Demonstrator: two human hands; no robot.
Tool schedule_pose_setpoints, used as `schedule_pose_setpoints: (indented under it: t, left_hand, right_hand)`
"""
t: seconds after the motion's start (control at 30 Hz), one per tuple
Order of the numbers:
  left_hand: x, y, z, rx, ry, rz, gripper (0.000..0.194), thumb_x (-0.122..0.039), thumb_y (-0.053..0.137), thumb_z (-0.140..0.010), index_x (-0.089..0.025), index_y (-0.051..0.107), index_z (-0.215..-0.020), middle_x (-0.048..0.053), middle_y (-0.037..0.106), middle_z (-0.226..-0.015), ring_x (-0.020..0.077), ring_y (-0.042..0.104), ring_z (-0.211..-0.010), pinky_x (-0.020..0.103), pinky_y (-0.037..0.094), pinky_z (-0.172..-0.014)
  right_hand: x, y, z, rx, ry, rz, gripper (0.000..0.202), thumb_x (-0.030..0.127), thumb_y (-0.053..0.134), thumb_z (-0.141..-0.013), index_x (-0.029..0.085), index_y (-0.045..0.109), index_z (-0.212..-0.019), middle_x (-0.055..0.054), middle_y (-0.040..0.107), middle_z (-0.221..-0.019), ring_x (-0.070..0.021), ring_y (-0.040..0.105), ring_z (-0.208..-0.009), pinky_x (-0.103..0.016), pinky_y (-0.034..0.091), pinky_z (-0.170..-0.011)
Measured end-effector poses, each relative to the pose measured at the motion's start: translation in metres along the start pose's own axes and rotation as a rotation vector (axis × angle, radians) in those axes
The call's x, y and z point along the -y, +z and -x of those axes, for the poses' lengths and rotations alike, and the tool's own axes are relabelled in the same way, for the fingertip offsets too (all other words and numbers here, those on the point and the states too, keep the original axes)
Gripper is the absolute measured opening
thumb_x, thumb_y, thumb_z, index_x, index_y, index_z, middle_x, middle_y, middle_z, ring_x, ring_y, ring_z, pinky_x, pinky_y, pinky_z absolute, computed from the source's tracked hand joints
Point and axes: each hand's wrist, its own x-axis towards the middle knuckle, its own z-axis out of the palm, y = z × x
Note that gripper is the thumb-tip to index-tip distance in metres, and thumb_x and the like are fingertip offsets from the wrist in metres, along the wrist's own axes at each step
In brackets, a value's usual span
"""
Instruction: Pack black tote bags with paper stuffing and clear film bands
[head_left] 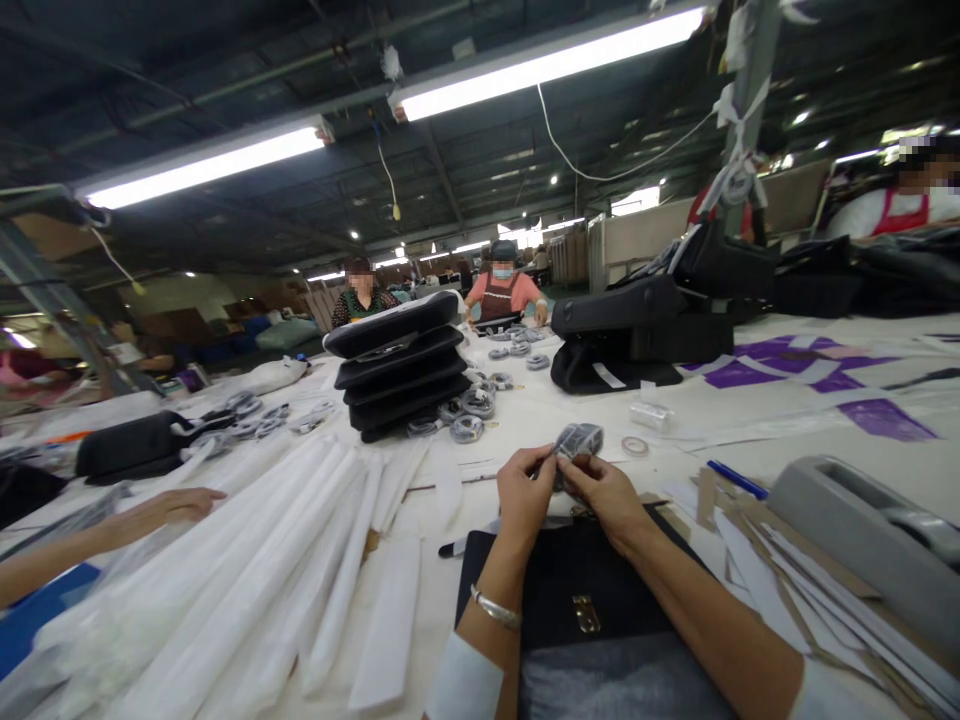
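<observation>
Both my left hand (525, 492) and right hand (606, 492) pinch, close together, the near end of a film-wrapped bundle (580, 440), above a black bag (551, 575) by the near edge of the bench (517, 420). It looks light and soft, probably slippery; that end should grip best. The bag seems smooth, with a shiny gold-toned clasp (586, 614).

We cannot make out what the blurred, plastic-wrapped bundle (579, 440) contains, and the left hand (523, 492) and right hand (606, 492) partly hide it. The bottom edge cuts off the black bag (555, 580); the left edge crops a co-worker's arm (97, 545).
</observation>
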Motion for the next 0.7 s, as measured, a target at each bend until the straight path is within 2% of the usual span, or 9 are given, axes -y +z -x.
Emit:
schedule_pose_setpoints:
  t: [0.17, 0.27, 0.37, 0.47, 0.6, 0.7]
  left_hand:
    - [-0.0038, 0.0002, 0.0021, -0.031, 0.106, -0.08, 0.018, -0.021, 0.064, -0.083, -0.021, 0.076, -0.095, 0.006, 0.076, -0.096, 0.0209, 0.07, -0.092, 0.036, 0.053, -0.09]
    - [-0.0044, 0.0, 0.0019, -0.071, 0.1, -0.075, 0.015, -0.022, 0.065, -0.083, -0.021, 0.076, -0.093, 0.006, 0.076, -0.094, 0.0209, 0.07, -0.09, 0.035, 0.054, -0.087]
    - [-0.0052, 0.001, 0.0028, -0.114, 0.075, -0.057, 0.012, -0.023, 0.067, -0.082, -0.019, 0.075, -0.089, 0.006, 0.075, -0.089, 0.0204, 0.07, -0.085, 0.033, 0.055, -0.082]
    - [-0.0063, 0.0024, 0.0045, -0.137, 0.114, -0.08, 0.009, -0.024, 0.068, -0.082, -0.019, 0.074, -0.086, 0.005, 0.074, -0.085, 0.0194, 0.069, -0.081, 0.032, 0.055, -0.078]
    - [-0.0065, 0.0032, 0.0063, -0.111, 0.263, -0.21, 0.009, -0.02, 0.065, -0.084, -0.02, 0.074, -0.086, 0.005, 0.074, -0.086, 0.0191, 0.069, -0.085, 0.032, 0.055, -0.082]
    - [-0.0031, 0.0047, 0.0075, -0.041, 0.333, -0.296, 0.017, -0.016, 0.06, -0.087, -0.021, 0.074, -0.096, 0.006, 0.074, -0.097, 0.0195, 0.069, -0.094, 0.034, 0.055, -0.09]
  right_hand:
    - [0.003, 0.0027, 0.0039, 0.016, -0.033, -0.064, 0.033, 0.041, 0.088, -0.061, 0.017, 0.075, -0.08, -0.004, 0.073, -0.085, -0.0184, 0.067, -0.077, -0.025, 0.059, -0.069]
    - [0.0051, 0.0044, 0.0056, 0.04, -0.026, -0.134, 0.034, 0.042, 0.088, -0.062, 0.017, 0.077, -0.083, -0.004, 0.074, -0.089, -0.0186, 0.068, -0.081, -0.026, 0.06, -0.077]
    - [0.0059, 0.0064, 0.0065, 0.014, -0.015, -0.146, 0.037, 0.043, 0.089, -0.06, 0.016, 0.077, -0.082, -0.004, 0.073, -0.082, -0.0173, 0.068, -0.077, -0.024, 0.06, -0.076]
    - [0.0046, 0.0075, 0.0057, -0.018, -0.008, -0.167, 0.039, 0.043, 0.09, -0.059, 0.014, 0.076, -0.08, -0.004, 0.072, -0.078, -0.0153, 0.067, -0.072, -0.021, 0.059, -0.07]
    - [0.0008, 0.0056, 0.0026, -0.03, 0.006, -0.207, 0.04, 0.04, 0.091, -0.058, 0.012, 0.076, -0.081, -0.005, 0.072, -0.077, -0.0133, 0.067, -0.07, -0.018, 0.058, -0.068]
    - [-0.0016, 0.0028, 0.0005, -0.033, -0.003, -0.23, 0.039, 0.041, 0.091, -0.057, 0.013, 0.075, -0.079, -0.005, 0.073, -0.079, -0.0139, 0.068, -0.072, -0.019, 0.058, -0.071]
